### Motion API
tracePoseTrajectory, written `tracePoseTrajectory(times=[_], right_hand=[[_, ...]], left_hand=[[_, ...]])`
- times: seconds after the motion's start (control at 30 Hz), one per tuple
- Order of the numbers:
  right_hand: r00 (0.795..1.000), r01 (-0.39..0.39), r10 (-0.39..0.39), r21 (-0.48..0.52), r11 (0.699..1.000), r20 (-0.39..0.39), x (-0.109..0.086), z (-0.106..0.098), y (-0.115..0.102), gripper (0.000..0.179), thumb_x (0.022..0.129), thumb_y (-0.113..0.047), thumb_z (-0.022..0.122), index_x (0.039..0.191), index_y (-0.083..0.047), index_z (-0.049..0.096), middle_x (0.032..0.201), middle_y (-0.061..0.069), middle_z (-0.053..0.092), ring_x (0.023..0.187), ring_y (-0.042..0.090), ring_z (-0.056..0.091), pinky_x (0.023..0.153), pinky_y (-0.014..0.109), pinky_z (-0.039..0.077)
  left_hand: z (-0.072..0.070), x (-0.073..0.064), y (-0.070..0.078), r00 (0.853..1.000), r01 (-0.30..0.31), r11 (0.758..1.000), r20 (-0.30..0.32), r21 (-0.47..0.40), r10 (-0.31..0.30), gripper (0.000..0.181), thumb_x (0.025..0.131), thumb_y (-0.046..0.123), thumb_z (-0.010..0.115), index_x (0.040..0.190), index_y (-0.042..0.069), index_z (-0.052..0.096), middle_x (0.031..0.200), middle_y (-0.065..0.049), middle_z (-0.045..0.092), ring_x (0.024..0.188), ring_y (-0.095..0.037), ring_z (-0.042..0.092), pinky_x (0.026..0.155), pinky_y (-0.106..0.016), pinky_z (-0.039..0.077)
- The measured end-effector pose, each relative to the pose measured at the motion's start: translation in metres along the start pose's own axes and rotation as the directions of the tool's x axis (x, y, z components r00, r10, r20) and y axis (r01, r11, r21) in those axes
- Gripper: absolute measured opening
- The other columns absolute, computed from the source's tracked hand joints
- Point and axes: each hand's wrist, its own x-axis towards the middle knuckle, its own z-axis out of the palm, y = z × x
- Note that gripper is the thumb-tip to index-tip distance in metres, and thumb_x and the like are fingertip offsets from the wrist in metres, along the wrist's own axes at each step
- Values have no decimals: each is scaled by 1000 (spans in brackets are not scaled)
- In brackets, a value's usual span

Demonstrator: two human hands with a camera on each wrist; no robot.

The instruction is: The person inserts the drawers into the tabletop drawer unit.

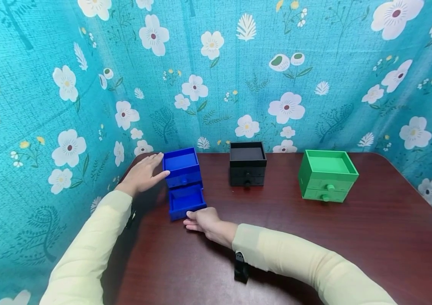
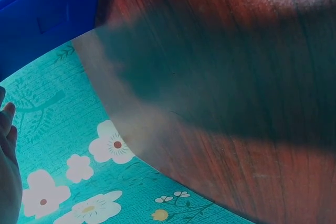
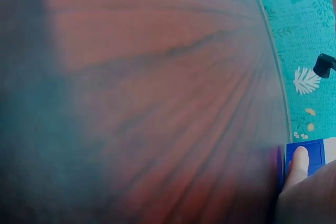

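Observation:
A blue two-drawer box (image 1: 181, 162) stands at the table's left, its lower drawer (image 1: 187, 203) pulled out and showing a bare inside. My left hand (image 1: 143, 174) rests against the box's left side, fingers extended and thumb near the front top edge. In the left wrist view only part of that hand (image 2: 7, 166) shows at the edge. At the lower drawer's front is my right hand (image 1: 206, 222), its thumb and fingers pinching the front where the knob would be; the hand hides the knob. The right wrist view shows the thumb (image 3: 299, 163) against the blue drawer.
A black two-drawer box (image 1: 247, 171) stands at the table's back middle, and a green one (image 1: 328, 182) to its right; both have their drawers closed. A flowered teal curtain (image 1: 239, 76) hangs behind and to the sides of the brown table (image 1: 277, 216).

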Motion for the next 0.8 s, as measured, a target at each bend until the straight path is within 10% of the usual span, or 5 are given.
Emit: tracePoseTrajectory(times=[0.8], right_hand=[[998,36,-35,31,999,-51,5,-2,1,15,91,6,61,103,14,57,94,29,68,78,27,71,70,36,58]], left_hand=[[5,2,-2,999,-27,995,-44,100,32,82,97,57,45,151,-2,28,154,-21,30,142,-36,25,116,-47,16]])
